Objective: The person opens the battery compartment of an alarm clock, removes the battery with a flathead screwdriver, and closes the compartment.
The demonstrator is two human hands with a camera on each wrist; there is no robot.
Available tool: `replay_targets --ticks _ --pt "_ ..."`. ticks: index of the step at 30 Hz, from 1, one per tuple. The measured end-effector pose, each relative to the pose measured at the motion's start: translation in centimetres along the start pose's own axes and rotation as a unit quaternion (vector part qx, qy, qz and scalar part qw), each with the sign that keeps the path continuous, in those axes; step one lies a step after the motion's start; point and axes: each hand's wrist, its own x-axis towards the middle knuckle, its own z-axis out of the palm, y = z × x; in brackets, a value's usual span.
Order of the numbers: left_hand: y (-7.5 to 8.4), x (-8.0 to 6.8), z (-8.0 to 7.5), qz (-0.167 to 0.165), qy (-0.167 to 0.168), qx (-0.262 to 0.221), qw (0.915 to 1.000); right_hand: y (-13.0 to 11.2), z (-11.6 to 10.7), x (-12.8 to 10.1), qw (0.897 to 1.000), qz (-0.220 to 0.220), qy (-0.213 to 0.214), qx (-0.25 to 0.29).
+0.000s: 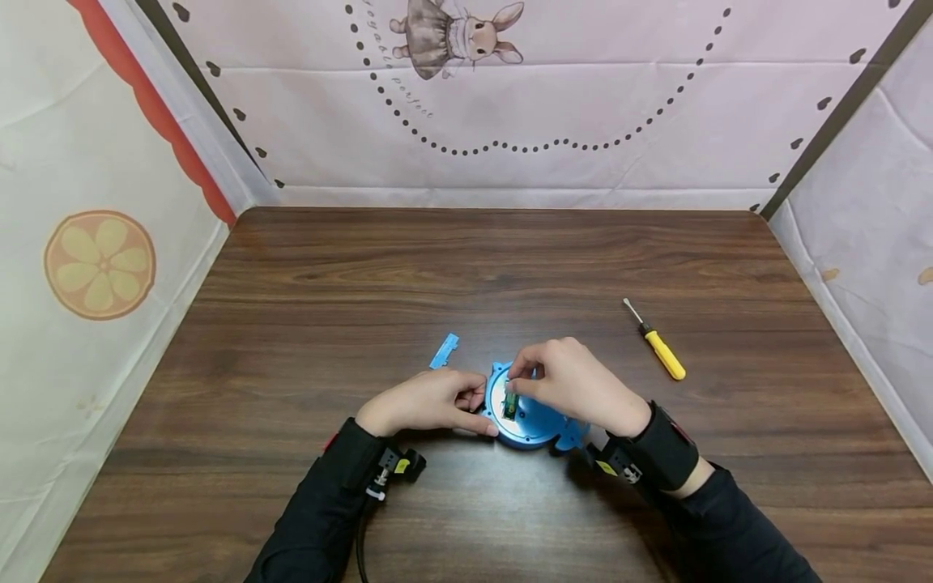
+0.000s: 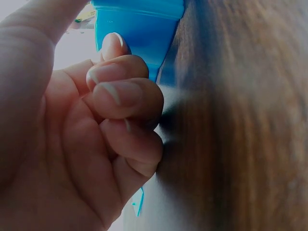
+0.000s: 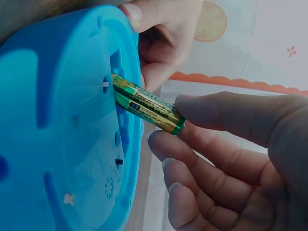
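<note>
**Mia:** What is the right hand (image 1: pixel 576 389) doing?

**Ben:** It pinches a green and gold battery (image 3: pixel 148 104) between the thumb and a finger. One end of the battery is poking into a slot in the back of the blue round toy (image 1: pixel 530 414). The other end sticks out, tilted up toward the fingers (image 3: pixel 211 113).

**Mia:** Where is the blue toy?

**Ben:** It lies on the brown wooden surface (image 1: pixel 306 308), near the front and in the middle, right between the two hands.

**Mia:** And the left hand (image 1: pixel 426 402)?

**Ben:** It holds the left edge of the blue toy. The fingers (image 2: pixel 122 94) are curled up, and a fingertip presses on the blue side. The thumb sits on the rim.

**Mia:** What else is on the surface?

**Ben:** A small blue flat piece (image 1: pixel 444 351) lies just behind the left hand. It is not touching the toy. A screwdriver (image 1: pixel 657 342) with a yellow handle lies off to the right, well apart from the hands.

**Mia:** What is around the surface?

**Ben:** Cloth walls. The back one has a bunny in a dress (image 1: pixel 455 34). The left one has an orange slice picture (image 1: pixel 99 264).
</note>
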Motion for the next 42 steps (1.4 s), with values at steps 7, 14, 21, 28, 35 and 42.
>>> replay_targets --ticks 7,14,21,28,35,42 --pt "0.1 0.1 0.0 0.004 0.004 0.001 1.0 0.2 -1.3 -0.3 0.999 0.015 0.03 0.008" --pt "-0.2 0.1 0.1 0.011 0.007 0.008 0.9999 2.8 -3.6 -0.5 0.992 0.067 0.098 0.033" --pt "-0.1 0.0 0.1 0.011 0.007 0.015 0.9998 6.5 -4.8 -0.3 0.979 0.117 0.144 0.083" --pt "-0.2 0.0 0.2 0.015 0.008 0.008 0.9998 9.1 -4.4 0.5 0.973 0.17 0.116 0.104" --pt "-0.1 0.0 0.2 0.015 0.007 0.005 0.9999 10.3 -4.2 1.1 0.966 0.202 0.11 0.115" --pt "-0.1 0.0 0.2 0.013 0.008 0.008 0.9999 10.8 -4.4 1.1 0.965 0.213 0.097 0.118"
